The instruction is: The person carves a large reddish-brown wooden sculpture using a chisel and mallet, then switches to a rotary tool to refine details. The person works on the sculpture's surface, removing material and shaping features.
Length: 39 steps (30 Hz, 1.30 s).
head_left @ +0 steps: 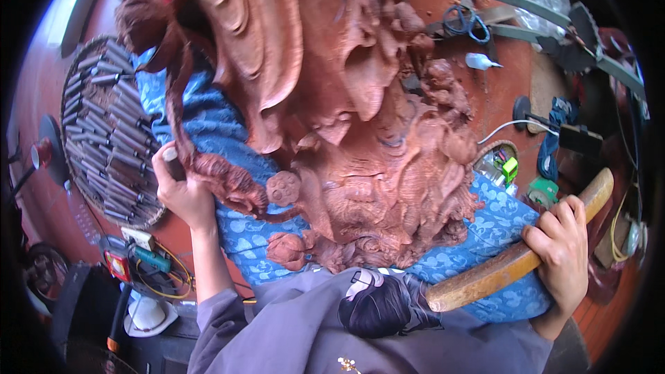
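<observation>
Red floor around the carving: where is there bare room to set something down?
Best patch: the red floor between the carving, the white bottle and the white cable. At left, a narrow strip between the round basket and left hand. Crowded: the basket, packed with tools, and lower left, with a white block and yellow cable.

The red floor (509,86) bears a round tray (101,95) (dark rods (114,140) inside).

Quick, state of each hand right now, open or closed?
Left hand: at the wood carving, fingers partly hidden; open or closed can't be told.
Right hand: closed, holding the curved wooden bar.
</observation>
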{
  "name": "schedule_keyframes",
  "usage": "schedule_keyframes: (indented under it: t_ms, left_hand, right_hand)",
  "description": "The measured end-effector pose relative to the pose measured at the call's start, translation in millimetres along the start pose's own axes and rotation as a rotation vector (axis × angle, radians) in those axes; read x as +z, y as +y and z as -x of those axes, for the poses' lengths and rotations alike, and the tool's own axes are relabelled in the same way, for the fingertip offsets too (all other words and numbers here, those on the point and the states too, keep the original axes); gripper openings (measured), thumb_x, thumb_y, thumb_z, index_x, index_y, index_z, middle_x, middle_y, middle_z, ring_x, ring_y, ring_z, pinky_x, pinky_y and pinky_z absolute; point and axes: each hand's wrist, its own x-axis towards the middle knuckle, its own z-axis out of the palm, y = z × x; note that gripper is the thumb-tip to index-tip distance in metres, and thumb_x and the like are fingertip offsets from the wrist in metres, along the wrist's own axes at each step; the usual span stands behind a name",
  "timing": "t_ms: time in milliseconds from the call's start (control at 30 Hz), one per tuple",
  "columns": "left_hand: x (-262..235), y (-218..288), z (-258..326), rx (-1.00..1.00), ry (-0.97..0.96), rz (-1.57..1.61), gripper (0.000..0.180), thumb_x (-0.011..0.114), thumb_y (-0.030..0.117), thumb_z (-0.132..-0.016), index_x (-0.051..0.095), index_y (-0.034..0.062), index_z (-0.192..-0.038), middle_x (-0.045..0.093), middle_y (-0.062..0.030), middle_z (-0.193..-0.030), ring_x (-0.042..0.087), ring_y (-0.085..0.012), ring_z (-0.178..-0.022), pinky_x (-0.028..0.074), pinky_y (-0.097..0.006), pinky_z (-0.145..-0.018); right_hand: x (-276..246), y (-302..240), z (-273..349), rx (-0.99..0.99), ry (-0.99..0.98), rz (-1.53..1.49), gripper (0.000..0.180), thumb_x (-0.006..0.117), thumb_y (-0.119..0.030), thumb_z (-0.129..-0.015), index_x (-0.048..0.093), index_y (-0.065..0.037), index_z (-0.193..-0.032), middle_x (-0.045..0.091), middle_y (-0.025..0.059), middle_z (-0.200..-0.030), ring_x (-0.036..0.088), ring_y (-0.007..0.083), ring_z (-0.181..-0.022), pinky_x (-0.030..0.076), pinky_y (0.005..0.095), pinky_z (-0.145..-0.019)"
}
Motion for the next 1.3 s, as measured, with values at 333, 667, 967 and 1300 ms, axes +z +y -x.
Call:
schedule_keyframes:
  t_ms: [333, 667, 967, 1300]
  left_hand:
    - [-42.2, -99.3, -21.7, -0.554, -0.139, 0.458, 0.020, 0.056, 0.012, -0.093, 0.052, 0.0041, -0.111, 0.048, 0.0026, -0.077, 0.043, -0.0036, -0.062, 0.037, -0.019, -0.056]
    - [-101.5, -220.7, -10.0, -0.759, 0.010, 0.534, 0.060, 0.061, 0.009, -0.088, 0.038, 0.0209, -0.143, 0.063, -0.0036, -0.088, 0.045, -0.0050, -0.050, 0.033, -0.018, -0.040]
    - [-102.8, -185.2, -8.1, -0.753, -0.047, 0.270, 0.044, 0.057, 0.001, -0.087, 0.058, 0.0132, -0.129, 0.063, 0.0016, -0.084, 0.054, -0.0044, -0.062, 0.043, -0.020, -0.051]
    - [-75.1, -296.9, -93.2, -0.596, -0.063, 0.356, 0.039, 0.055, -0.002, -0.088, 0.057, 0.0058, -0.127, 0.066, -0.0066, -0.107, 0.062, -0.0122, -0.073, 0.051, -0.023, -0.062]
  right_hand:
    - [26.4, 69.7, 64.9, 0.197, 0.528, -0.517, 0.036, 0.077, -0.011, -0.054, 0.060, -0.002, -0.085, 0.060, 0.0084, -0.075, 0.061, 0.0251, -0.067, 0.047, 0.0358, -0.064]
    - [242.7, 120.7, 33.4, 0.790, 0.533, -1.698, 0.051, 0.069, -0.013, -0.078, 0.052, -0.006, -0.126, 0.062, 0.0015, -0.093, 0.058, 0.0085, -0.075, 0.046, 0.0217, -0.063]
    - [385.8, 249.8, -79.9, 0.476, 0.727, -1.344, 0.062, 0.066, 0.001, -0.081, 0.046, -0.008, -0.138, 0.055, 0.0073, -0.128, 0.058, 0.0171, -0.105, 0.047, 0.0277, -0.090]
    - [348.8, 138.6, -47.5, 0.628, 0.671, -0.893, 0.016, 0.070, -0.015, -0.079, 0.069, -0.005, -0.091, 0.069, 0.0126, -0.084, 0.067, 0.0220, -0.078, 0.052, 0.0351, -0.071]
